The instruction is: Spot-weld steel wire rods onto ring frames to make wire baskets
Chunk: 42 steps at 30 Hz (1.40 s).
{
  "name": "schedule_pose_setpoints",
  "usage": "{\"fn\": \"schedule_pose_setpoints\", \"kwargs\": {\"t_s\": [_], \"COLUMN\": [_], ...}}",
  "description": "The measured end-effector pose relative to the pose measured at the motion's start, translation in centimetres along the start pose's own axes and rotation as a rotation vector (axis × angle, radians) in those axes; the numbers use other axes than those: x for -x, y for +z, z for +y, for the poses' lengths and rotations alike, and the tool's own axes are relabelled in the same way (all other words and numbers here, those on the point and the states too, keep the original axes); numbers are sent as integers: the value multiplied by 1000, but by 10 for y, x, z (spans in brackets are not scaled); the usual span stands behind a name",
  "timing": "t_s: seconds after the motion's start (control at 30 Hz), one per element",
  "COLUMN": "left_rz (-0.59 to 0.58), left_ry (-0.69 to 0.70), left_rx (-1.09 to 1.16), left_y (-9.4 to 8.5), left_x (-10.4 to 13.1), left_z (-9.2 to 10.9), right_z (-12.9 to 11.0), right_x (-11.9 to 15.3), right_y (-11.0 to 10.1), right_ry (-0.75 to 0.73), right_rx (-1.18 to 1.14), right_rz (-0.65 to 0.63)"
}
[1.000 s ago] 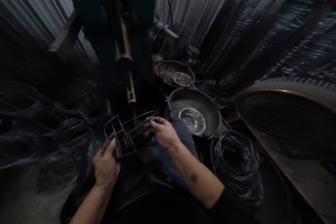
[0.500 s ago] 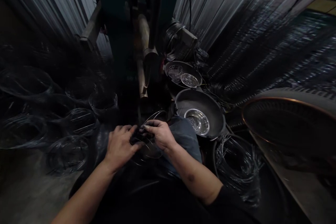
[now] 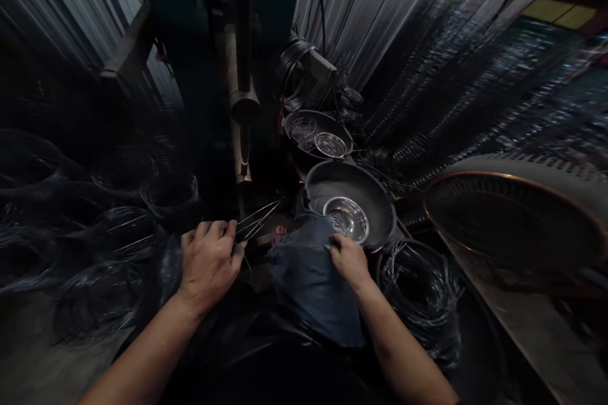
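Observation:
My left hand [image 3: 211, 259] is closed around a piece of bent metal wire [image 3: 259, 218], whose thin prongs stick out to the upper right. My right hand [image 3: 349, 259] is at the near rim of a shiny metal bowl [image 3: 346, 218], over the knee in blue denim [image 3: 308, 272]. Its fingers are curled together, and what they hold, if anything, is hidden. Small metal pieces lie in the bowl, which sits in a wide dark pan [image 3: 375, 186].
Ahead stands a dark green machine with a metal arm [image 3: 244, 107]. Behind the pan is another pan [image 3: 349, 133] with a small bowl [image 3: 330, 144]. A coil of wire [image 3: 422, 291] lies at right, near a round fan-like guard [image 3: 513, 221]. Wire rings [image 3: 126, 231] crowd the left.
My right hand has left the wire piece and moved right to the bowl's rim. My left hand keeps the wire, now slightly lower and further left. The view has shifted.

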<state>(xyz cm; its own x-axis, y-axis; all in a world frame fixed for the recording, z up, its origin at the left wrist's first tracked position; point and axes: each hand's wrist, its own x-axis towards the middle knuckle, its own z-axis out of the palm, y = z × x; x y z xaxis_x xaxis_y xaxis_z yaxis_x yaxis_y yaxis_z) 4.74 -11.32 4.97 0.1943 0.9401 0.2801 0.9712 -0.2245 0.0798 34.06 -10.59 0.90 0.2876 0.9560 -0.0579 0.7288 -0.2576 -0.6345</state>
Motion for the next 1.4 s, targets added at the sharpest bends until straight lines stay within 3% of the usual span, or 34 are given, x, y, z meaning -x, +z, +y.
{"fn": "schedule_pose_setpoints", "kwargs": {"t_s": [0.07, 0.13, 0.3, 0.43, 0.6, 0.8, 1.0, 1.2, 1.4], "left_rz": [11, 23, 50, 66, 112, 148, 141, 51, -87], "left_ry": [21, 44, 86, 96, 133, 183, 185, 166, 113], "left_rx": [-12, -18, -25, -44, -88, -88, -72, -66, -67], "left_y": [-1, -1, -2, -7, -12, -13, -16, -27, -41], "left_x": [-4, -9, -21, -28, -37, -54, -71, -90, -110], "left_z": [-2, -1, 5, 5, -4, -12, -23, -30, -36], "right_z": [11, 1, -77, -122, -139, -158, -172, -186, -200], "right_x": [-2, -4, -11, -10, -11, -17, -25, -33, -43], "right_y": [-4, -1, 33, 56, 64, 72, 82, 85, 85], "right_ry": [39, 61, 273, 336, 351, 429, 412, 408, 388], "right_rx": [17, -181, -967, -1302, -1388, -1499, -1514, -1567, -1580], "right_rz": [-17, -64, -391, -552, -617, -537, -474, -406, -431]}}
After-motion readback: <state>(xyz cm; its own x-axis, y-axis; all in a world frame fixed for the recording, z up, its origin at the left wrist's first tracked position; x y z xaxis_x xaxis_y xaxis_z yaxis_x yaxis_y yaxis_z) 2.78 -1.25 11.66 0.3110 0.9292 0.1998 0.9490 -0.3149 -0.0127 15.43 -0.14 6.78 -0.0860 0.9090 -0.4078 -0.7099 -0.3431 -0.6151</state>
